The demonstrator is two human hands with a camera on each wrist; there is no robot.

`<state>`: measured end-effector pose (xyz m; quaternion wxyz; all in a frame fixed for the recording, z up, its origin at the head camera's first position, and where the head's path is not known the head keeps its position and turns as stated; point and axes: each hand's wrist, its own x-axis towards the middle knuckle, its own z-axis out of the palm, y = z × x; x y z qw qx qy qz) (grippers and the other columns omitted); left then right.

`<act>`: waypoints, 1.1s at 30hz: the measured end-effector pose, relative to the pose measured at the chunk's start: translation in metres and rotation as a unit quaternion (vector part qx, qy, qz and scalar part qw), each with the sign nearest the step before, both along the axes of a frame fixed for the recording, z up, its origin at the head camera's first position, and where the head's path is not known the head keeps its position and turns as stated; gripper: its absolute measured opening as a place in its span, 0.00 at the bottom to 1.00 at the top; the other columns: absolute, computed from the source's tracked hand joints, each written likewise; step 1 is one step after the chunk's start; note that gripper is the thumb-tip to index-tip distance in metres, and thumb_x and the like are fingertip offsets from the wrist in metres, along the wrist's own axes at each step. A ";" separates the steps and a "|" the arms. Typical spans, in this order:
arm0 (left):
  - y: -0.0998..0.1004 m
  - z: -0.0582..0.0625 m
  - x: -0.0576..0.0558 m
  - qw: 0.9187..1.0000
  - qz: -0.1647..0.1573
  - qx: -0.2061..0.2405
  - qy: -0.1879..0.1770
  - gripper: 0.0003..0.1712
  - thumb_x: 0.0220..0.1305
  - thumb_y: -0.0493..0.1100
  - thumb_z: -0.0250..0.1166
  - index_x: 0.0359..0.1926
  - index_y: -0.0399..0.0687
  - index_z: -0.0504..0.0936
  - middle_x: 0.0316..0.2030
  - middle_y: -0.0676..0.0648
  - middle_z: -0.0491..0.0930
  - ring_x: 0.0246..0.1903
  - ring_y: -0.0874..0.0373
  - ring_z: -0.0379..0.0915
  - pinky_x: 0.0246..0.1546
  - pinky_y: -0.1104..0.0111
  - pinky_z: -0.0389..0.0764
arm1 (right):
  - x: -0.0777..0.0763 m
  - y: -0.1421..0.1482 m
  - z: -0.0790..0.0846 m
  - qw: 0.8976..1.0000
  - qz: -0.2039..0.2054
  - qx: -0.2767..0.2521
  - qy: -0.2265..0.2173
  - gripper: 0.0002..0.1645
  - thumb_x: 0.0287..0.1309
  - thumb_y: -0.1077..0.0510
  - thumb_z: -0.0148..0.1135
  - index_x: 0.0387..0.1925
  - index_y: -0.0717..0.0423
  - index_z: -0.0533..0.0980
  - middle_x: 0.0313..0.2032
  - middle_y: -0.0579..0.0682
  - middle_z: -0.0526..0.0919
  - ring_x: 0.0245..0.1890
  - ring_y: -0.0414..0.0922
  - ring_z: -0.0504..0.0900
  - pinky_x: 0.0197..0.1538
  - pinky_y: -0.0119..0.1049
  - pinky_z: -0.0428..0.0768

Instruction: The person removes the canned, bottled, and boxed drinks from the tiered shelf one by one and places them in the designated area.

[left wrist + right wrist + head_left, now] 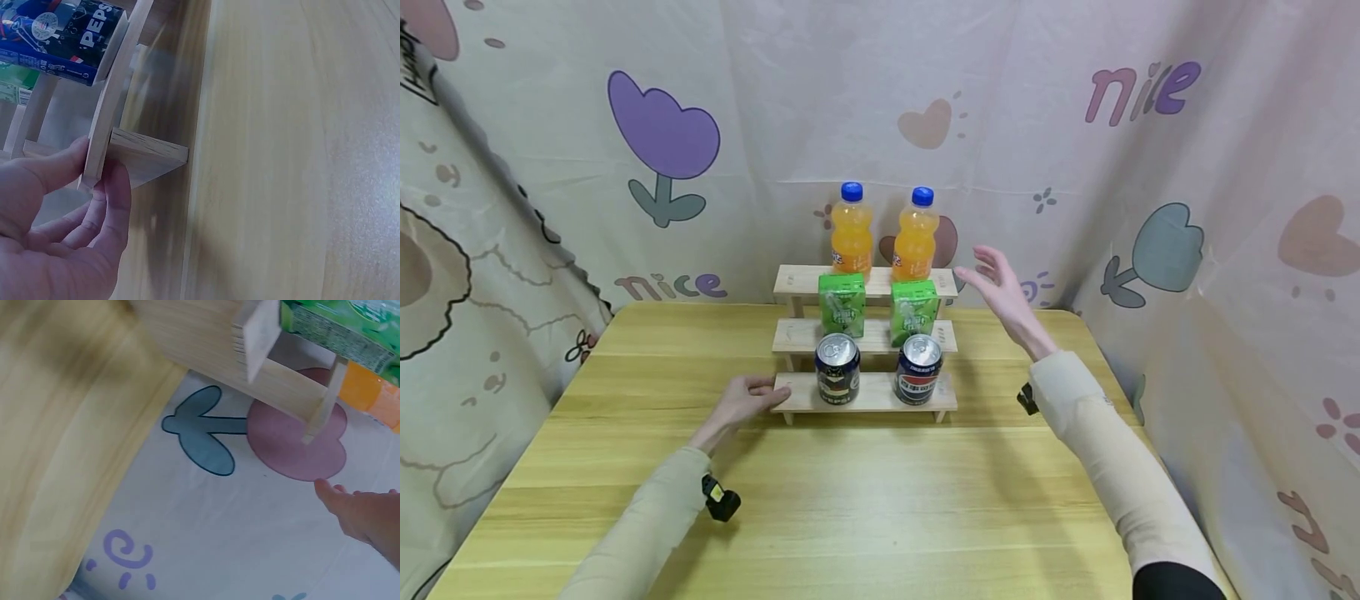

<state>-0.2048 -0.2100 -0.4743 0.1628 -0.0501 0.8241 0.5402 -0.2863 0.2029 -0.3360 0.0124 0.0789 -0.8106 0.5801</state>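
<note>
A three-tier wooden display stand (874, 393) stands on the table. At its lower left, my left hand (741, 406) pinches the end of the bottom tier, thumb above and fingers beneath, as the left wrist view shows the hand (75, 234) doing. My right hand (1000, 292) is in the air beside the top tier's right end, fingers extended, apart from it. On the bottom tier are a dark can (837, 371) and a Pepsi can (918, 371). Green drink cartons (842, 306) (913, 310) occupy the middle tier, and orange drink bottles (852, 229) (915, 236) with blue caps the top.
The wooden table (880, 500) extends in front of the stand and to both sides. Behind it hangs a printed curtain (790, 100), which also runs along the left and right. A small black wrist camera (721, 498) sits at my left cuff.
</note>
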 end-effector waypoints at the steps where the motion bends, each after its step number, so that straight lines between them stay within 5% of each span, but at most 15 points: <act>1: 0.000 0.000 0.000 1.000 0.000 -0.002 -0.002 0.42 0.68 0.50 0.67 0.69 0.24 0.63 0.58 0.29 0.78 0.46 0.57 0.81 0.58 0.59 0.82 | -0.002 -0.002 0.002 1.000 0.003 -0.003 0.000 0.45 0.67 0.48 0.61 0.77 0.54 0.52 0.79 0.57 0.52 0.78 0.57 0.53 0.80 0.56 0.54; 7: 0.001 0.000 -0.001 1.000 0.010 -0.012 -0.015 0.39 0.67 0.51 0.68 0.65 0.25 0.69 0.58 0.29 0.78 0.52 0.48 0.79 0.63 0.51 0.77 | -0.012 -0.014 0.017 1.000 0.019 -0.024 0.003 0.44 0.67 0.50 0.61 0.76 0.55 0.53 0.78 0.58 0.54 0.78 0.58 0.55 0.80 0.56 0.55; 17: 0.001 0.004 -0.001 1.000 0.008 -0.010 -0.018 0.38 0.67 0.49 0.69 0.65 0.23 0.68 0.57 0.27 0.78 0.46 0.53 0.81 0.60 0.51 0.80 | -0.027 -0.028 0.038 0.998 0.054 -0.013 0.009 0.41 0.70 0.47 0.58 0.77 0.53 0.54 0.77 0.57 0.57 0.78 0.55 0.55 0.80 0.55 0.55; 26: 0.000 0.004 -0.005 1.000 0.006 -0.009 -0.024 0.35 0.65 0.48 0.70 0.61 0.25 0.73 0.48 0.35 0.83 0.39 0.59 0.79 0.47 0.67 0.82 | -0.039 -0.045 0.058 0.994 0.093 -0.058 -0.028 0.37 0.74 0.48 0.54 0.77 0.51 0.55 0.76 0.56 0.59 0.77 0.54 0.59 0.81 0.53 0.57; 33: 0.000 0.004 -0.006 0.999 0.010 0.010 -0.029 0.34 0.65 0.46 0.70 0.61 0.23 0.72 0.45 0.39 0.83 0.36 0.61 0.78 0.43 0.68 0.84 | -0.047 -0.055 0.066 0.990 0.108 -0.075 -0.051 0.34 0.75 0.49 0.52 0.76 0.49 0.57 0.76 0.55 0.61 0.77 0.52 0.59 0.82 0.53 0.53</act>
